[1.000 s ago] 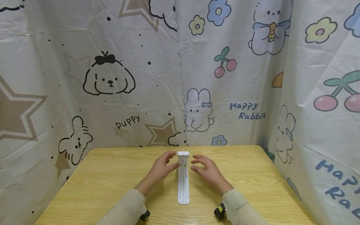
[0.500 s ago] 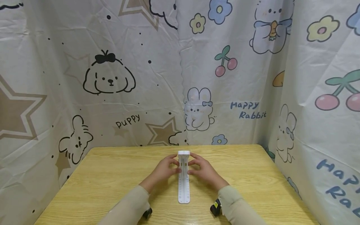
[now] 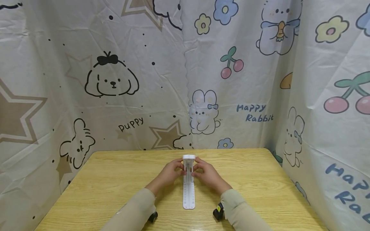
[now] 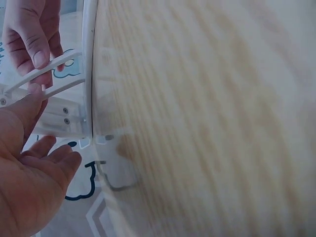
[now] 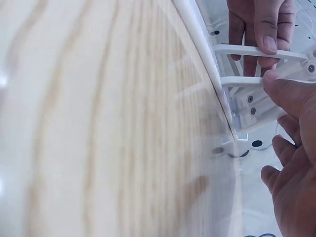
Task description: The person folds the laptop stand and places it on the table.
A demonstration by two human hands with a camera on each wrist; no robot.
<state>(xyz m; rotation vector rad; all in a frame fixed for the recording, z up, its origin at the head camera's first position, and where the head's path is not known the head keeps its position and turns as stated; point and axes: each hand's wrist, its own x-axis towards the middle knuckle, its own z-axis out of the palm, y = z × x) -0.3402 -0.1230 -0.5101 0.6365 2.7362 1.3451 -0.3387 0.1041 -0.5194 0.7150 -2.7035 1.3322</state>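
A narrow white folding stand (image 3: 189, 195) lies lengthwise on the table, its raised far end between the two hands. A seam runs down its middle. My left hand (image 3: 171, 173) grips the raised end from the left and my right hand (image 3: 206, 173) from the right. In the left wrist view, two thin white struts (image 4: 63, 88) slant from the base, and the left thumb presses the nearer one. From the right wrist view, the right thumb lies on its own strut (image 5: 243, 80), fingers behind. Small screws (image 5: 253, 111) dot the white body beneath.
The light wood-grain table (image 3: 115, 179) spreads out on both sides of the stand. A cloth curtain (image 3: 162, 80) printed with puppies, rabbits and flowers hangs behind it and along the sides. Black wrist cameras (image 3: 218, 211) sit by the sleeves.
My right hand has come in from the right and now grips the stand. The left hand has closed in too, and both thumbs have shifted slightly up the struts.
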